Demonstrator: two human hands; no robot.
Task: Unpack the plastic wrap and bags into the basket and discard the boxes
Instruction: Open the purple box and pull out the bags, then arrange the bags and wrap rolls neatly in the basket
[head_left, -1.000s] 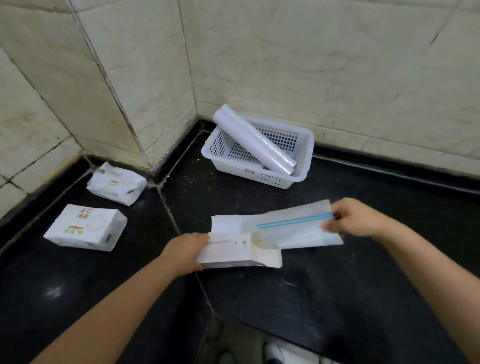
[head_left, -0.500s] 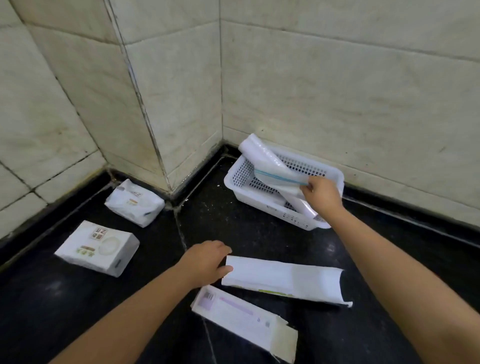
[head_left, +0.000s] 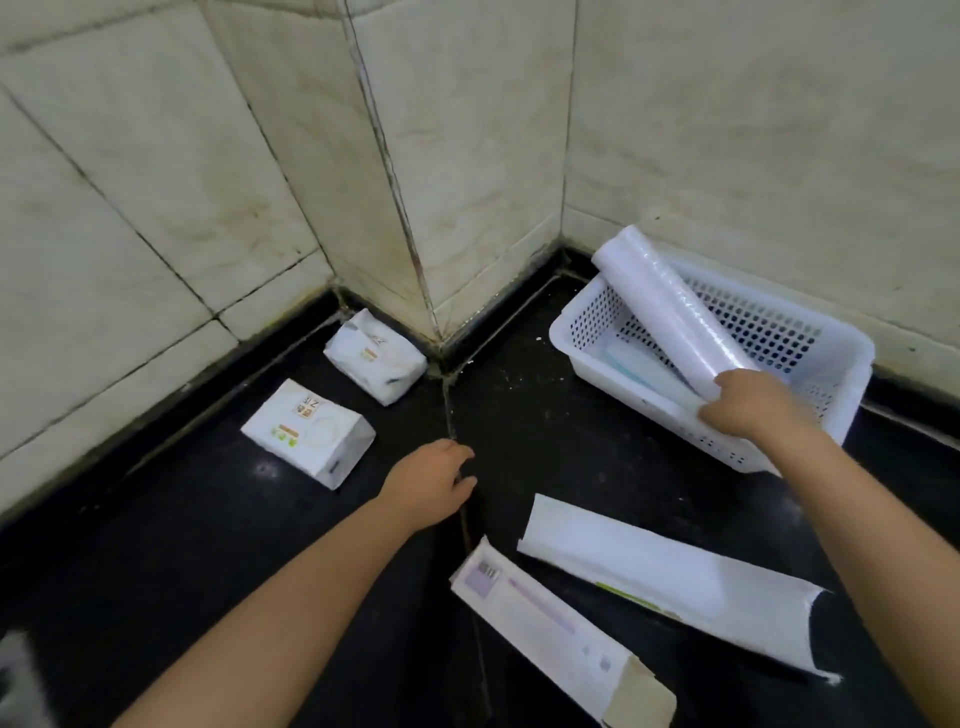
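A white perforated basket (head_left: 587, 322) stands on the black surface at the right, against the wall. A plastic wrap roll (head_left: 670, 312) lies slanted in it, its upper end poking over the back left corner. Zip bags (head_left: 636, 366) lie flat on the basket's bottom beneath the roll. My right hand (head_left: 753, 408) is at the basket's front rim, thumb and fingers closed around the roll's lower end. Over the dark surface, my left hand (head_left: 434, 483) hovers with loosely curled fingers and holds nothing. Two long opened boxes lie near me: a barcoded box (head_left: 545, 618) and a white box (head_left: 670, 577).
Two white tissue packs, a near tissue pack (head_left: 311, 434) and a far tissue pack (head_left: 374, 361), lie at the left by the tiled wall corner. Tiled walls close off the back and left. A grout seam (head_left: 452, 415) runs across the black surface toward me.
My right hand let the zip bags go into the basket and now sits at the roll's lower end. The left hand lifted off the white box. The view shifted left.
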